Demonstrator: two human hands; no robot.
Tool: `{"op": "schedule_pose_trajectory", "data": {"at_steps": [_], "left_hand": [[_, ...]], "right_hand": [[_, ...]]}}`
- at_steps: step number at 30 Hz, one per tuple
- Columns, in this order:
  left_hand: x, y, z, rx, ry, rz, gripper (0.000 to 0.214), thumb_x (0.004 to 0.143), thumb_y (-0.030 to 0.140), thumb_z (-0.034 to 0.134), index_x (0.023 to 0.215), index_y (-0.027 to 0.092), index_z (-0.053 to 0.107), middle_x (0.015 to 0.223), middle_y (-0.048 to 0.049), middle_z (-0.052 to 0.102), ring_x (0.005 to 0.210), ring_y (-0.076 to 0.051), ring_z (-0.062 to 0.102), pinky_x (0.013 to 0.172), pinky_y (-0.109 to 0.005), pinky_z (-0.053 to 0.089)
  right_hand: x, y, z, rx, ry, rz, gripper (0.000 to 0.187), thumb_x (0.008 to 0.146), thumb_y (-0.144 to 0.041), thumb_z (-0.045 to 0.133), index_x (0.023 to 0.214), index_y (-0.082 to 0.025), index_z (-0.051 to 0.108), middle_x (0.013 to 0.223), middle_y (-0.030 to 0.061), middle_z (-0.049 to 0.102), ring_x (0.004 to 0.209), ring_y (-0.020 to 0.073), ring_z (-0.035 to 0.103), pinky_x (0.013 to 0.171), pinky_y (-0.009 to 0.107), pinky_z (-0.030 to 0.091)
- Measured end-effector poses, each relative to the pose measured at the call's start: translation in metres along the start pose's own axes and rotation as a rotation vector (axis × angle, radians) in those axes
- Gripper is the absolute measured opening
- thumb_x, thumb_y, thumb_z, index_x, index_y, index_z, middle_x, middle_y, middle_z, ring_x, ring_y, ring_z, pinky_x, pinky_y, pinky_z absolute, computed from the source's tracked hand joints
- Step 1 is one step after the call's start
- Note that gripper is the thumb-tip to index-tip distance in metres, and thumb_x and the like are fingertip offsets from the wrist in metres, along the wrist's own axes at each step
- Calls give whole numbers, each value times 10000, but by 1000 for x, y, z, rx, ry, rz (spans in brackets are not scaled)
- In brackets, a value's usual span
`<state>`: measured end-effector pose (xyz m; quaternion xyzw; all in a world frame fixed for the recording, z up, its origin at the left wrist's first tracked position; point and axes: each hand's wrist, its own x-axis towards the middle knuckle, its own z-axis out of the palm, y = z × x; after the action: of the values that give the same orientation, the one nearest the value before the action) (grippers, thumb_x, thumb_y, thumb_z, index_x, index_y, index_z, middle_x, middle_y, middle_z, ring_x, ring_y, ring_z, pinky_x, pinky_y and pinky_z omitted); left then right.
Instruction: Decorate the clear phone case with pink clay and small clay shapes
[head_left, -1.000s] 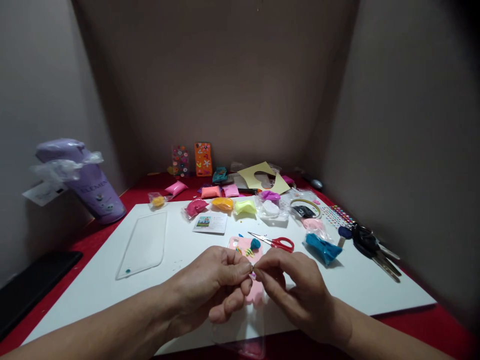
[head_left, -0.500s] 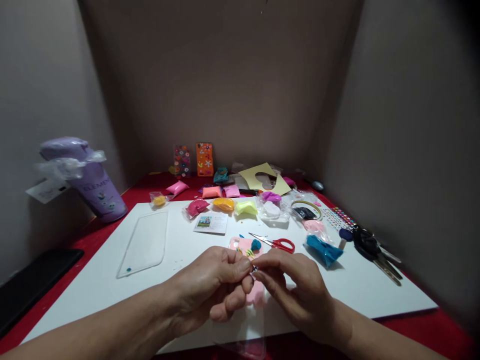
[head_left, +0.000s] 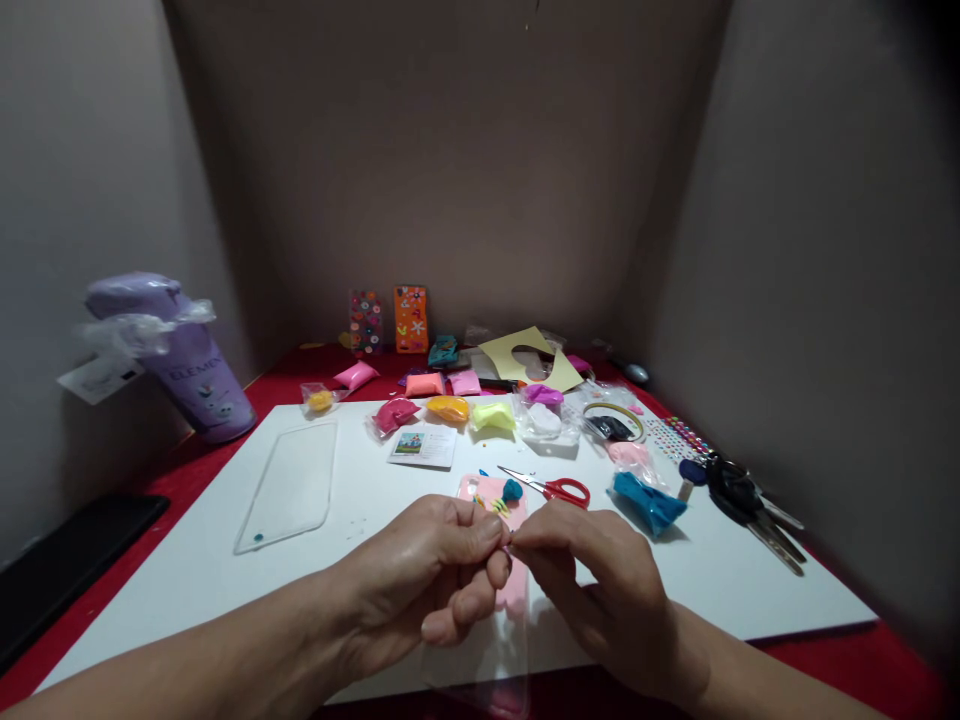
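Observation:
My left hand [head_left: 442, 565] and my right hand [head_left: 592, 575] meet fingertip to fingertip at the front middle of the white board. Both are closed in a pinch around something tiny, mostly hidden by the fingers; a small dark and pale bit shows between them. Beneath them lies a clear phone case [head_left: 480, 660] whose upper part is coated in pink clay [head_left: 514, 595]. On the pink stand a blue clay lump [head_left: 512, 490] and a small yellow striped piece [head_left: 500, 507]. Just beyond the right hand rest red-handled scissors [head_left: 566, 491], blades pointing left.
Across the board's back sit several clay packets, among them an orange one [head_left: 448, 408]. A blue packet [head_left: 649, 502] and keys [head_left: 754, 505] lie right. Another clear case [head_left: 292, 485] is left, near a purple tumbler [head_left: 199, 370] and black phone [head_left: 75, 570].
My right fingertips have closed in on the left ones, covering more of the tiny piece. The left hand has hardly moved.

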<state>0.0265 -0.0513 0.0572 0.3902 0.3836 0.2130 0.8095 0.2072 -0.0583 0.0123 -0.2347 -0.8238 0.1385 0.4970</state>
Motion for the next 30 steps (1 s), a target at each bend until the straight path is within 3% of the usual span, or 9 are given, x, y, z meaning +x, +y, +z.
{"op": "schedule_pose_trajectory", "data": {"at_steps": [13, 24, 30], "left_hand": [[0, -2, -2, -38, -16, 48, 316, 926, 278, 444, 692, 109, 571, 384, 39, 444, 260, -17, 257, 288, -135, 150], [3, 0, 9, -52, 63, 194, 277, 912, 222, 452, 709, 99, 594, 389, 45, 419, 270, -11, 238, 301, -127, 188], [0, 2, 19, -108, 63, 236, 234, 906, 178, 451, 808, 78, 639, 413, 55, 407, 283, -4, 223, 304, -120, 182]], "right_hand": [[-2, -1, -1, -107, 23, 13, 140, 848, -47, 498, 880, -169, 558, 663, 0, 568, 583, 114, 501, 555, 246, 367], [-2, 0, 0, -210, 125, -2, 236, 827, -49, 581, 1032, -166, 592, 744, 16, 657, 609, 120, 570, 557, 242, 416], [-3, 3, 0, -252, 199, 65, 154, 832, -94, 597, 958, -182, 588, 718, 1, 627, 559, 109, 542, 527, 244, 412]]}}
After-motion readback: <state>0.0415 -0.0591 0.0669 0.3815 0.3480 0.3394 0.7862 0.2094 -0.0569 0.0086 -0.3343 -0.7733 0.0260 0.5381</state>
